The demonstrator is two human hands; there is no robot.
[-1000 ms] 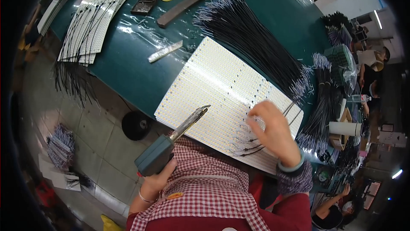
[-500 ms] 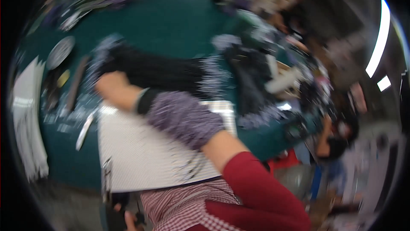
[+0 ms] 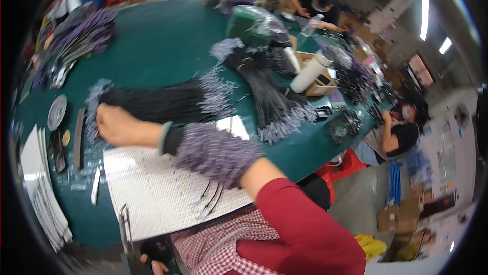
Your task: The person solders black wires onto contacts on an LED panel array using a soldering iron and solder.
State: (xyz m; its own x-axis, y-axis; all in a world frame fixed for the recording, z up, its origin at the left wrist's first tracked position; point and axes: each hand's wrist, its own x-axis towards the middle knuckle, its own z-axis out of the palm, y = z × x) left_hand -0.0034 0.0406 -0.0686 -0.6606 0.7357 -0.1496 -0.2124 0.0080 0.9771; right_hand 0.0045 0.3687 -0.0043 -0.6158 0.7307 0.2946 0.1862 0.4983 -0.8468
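Observation:
My right hand (image 3: 119,125) reaches across to the left in a red sleeve and a fluffy purple cuff. Its fingers curl down at the left end of a bundle of thin black cables (image 3: 157,101) with pale grey-blue tips; whatever is between them is hidden. Under the forearm lies a white ridged board (image 3: 152,188), with a few short black cables (image 3: 211,196) near its front edge. Only some fingers of my left hand (image 3: 158,266) show at the bottom edge, beside a dark rounded object (image 3: 156,248); their grip cannot be made out.
On the green table (image 3: 168,36) are a second cable bundle (image 3: 259,87), a white bottle (image 3: 311,72), a metal dish (image 3: 57,112), a flat bar (image 3: 79,138), a white-handled cutter (image 3: 95,186) and white strips (image 3: 46,188). A co-worker (image 3: 401,127) sits at the right.
The view has swung and sharpened, bringing more of the room into sight. My right hand stays at the left end of the cable bundle.

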